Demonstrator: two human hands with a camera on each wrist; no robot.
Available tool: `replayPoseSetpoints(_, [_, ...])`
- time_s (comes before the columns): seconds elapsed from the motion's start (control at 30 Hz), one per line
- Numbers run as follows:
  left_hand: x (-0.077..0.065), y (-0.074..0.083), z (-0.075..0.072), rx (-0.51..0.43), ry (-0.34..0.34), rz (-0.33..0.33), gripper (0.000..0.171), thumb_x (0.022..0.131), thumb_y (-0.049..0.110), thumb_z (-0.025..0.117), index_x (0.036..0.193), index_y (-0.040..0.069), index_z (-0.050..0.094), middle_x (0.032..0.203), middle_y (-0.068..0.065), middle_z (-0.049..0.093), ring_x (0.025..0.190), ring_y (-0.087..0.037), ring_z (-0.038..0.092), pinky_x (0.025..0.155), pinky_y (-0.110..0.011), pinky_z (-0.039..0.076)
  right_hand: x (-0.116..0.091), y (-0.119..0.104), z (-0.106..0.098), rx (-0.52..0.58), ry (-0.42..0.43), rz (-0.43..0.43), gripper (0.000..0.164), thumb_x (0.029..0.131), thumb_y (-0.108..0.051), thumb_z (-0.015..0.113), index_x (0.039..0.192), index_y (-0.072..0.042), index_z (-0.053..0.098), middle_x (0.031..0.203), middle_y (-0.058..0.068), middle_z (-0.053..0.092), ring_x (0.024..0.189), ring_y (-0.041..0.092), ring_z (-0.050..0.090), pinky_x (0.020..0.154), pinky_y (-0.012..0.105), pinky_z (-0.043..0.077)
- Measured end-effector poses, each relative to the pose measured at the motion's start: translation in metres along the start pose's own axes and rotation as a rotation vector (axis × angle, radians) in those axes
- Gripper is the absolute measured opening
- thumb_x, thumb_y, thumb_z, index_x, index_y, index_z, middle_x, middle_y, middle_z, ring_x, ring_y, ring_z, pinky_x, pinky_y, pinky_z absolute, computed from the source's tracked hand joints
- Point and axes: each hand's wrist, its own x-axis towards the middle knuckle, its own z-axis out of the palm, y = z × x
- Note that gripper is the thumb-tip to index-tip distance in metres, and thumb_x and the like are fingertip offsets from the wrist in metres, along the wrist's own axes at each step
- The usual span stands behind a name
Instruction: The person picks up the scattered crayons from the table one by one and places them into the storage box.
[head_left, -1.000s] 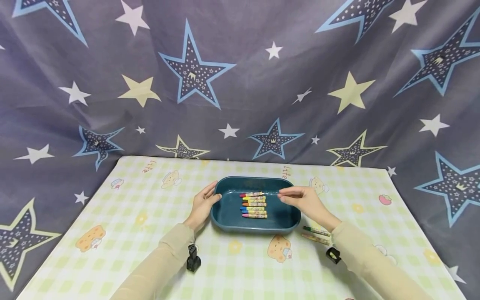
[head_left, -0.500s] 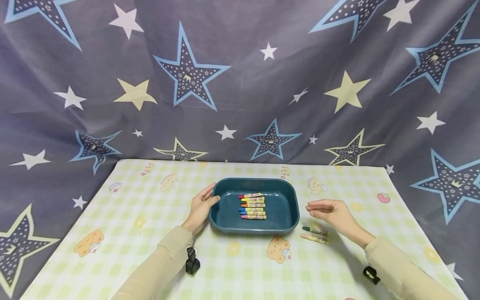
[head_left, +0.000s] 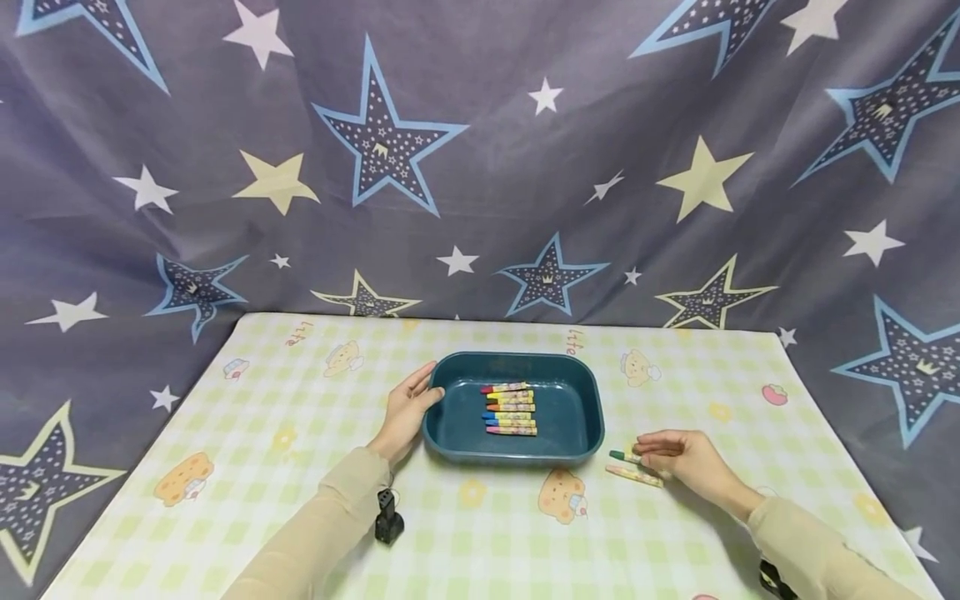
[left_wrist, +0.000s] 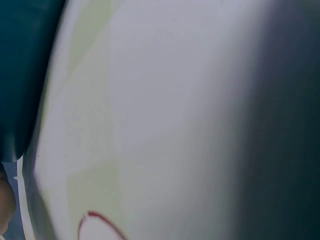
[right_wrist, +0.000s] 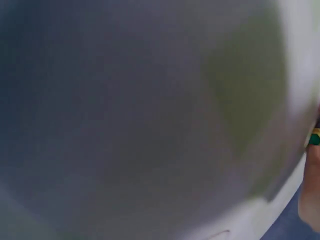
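A dark teal rectangular tray [head_left: 577,417] stands on the table, and several crayons [head_left: 512,407] lie side by side inside it. My left hand [head_left: 402,414] holds the tray's left end, thumb over the rim and fingers along the outside. Right of the tray, my right hand [head_left: 690,462] pinches the rear half of a green crayon [head_left: 622,456] between thumb and fingers. Just in front of that one lies a pale pink crayon [head_left: 633,476]. At the edge of the right wrist view, the green crayon's end [right_wrist: 314,138] shows beside the thumb.
A checked cloth with cartoon prints covers the table [head_left: 262,500]. Behind it hangs a grey curtain [head_left: 480,192] patterned with stars. Small black cameras are strapped at both wrists.
My right hand has left the tray, swung right, and come down onto the green crayon beside it. My left hand stays on the tray's left end.
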Motion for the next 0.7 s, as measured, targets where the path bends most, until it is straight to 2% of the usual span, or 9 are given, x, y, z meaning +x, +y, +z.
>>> replayPoseSetpoints(0.23, [0.0, 0.001, 0.001, -0.011, -0.001, -0.007, 0.055, 0.086, 0.004, 0.056, 0.139, 0.009, 0.04, 0.141, -0.013, 0.041, 0.13, -0.022, 0.039, 0.105, -0.031, 0.035, -0.005, 0.005, 0.005, -0.079, 0.017, -0.003, 0.032, 0.078, -0.008, 0.069, 0.106, 0.006, 0.064, 0.103, 0.021, 0.066, 0.086, 0.003, 0.065, 0.072, 0.016, 0.053])
replayPoseSetpoints(0.43, [0.002, 0.003, 0.001, 0.0, -0.01, 0.019, 0.055, 0.086, 0.004, 0.055, 0.138, 0.009, 0.04, 0.14, -0.013, 0.042, 0.129, -0.023, 0.041, 0.104, -0.033, 0.037, -0.003, 0.0, 0.009, -0.202, 0.077, -0.019, 0.023, 0.078, -0.005, 0.069, 0.1, -0.001, 0.069, 0.099, 0.014, 0.069, 0.084, 0.008, 0.066, 0.069, 0.017, 0.054])
replayPoseSetpoints(0.53, [0.002, 0.002, 0.001, 0.002, 0.0, 0.01, 0.055, 0.086, 0.004, 0.056, 0.138, 0.009, 0.041, 0.14, -0.012, 0.043, 0.129, -0.022, 0.041, 0.105, -0.033, 0.037, -0.001, -0.001, 0.01, -0.26, 0.099, -0.032, 0.02, 0.077, -0.004, 0.069, 0.097, -0.004, 0.07, 0.097, 0.011, 0.07, 0.082, 0.009, 0.066, 0.068, 0.016, 0.053])
replayPoseSetpoints(0.7, [0.0, -0.001, 0.001, 0.01, 0.012, -0.007, 0.055, 0.085, 0.004, 0.057, 0.138, 0.011, 0.042, 0.141, -0.011, 0.043, 0.13, -0.021, 0.04, 0.106, -0.033, 0.036, -0.001, -0.001, 0.011, -0.266, 0.098, -0.026, 0.019, 0.077, -0.003, 0.069, 0.095, -0.004, 0.071, 0.095, 0.011, 0.07, 0.081, 0.009, 0.067, 0.067, 0.016, 0.053])
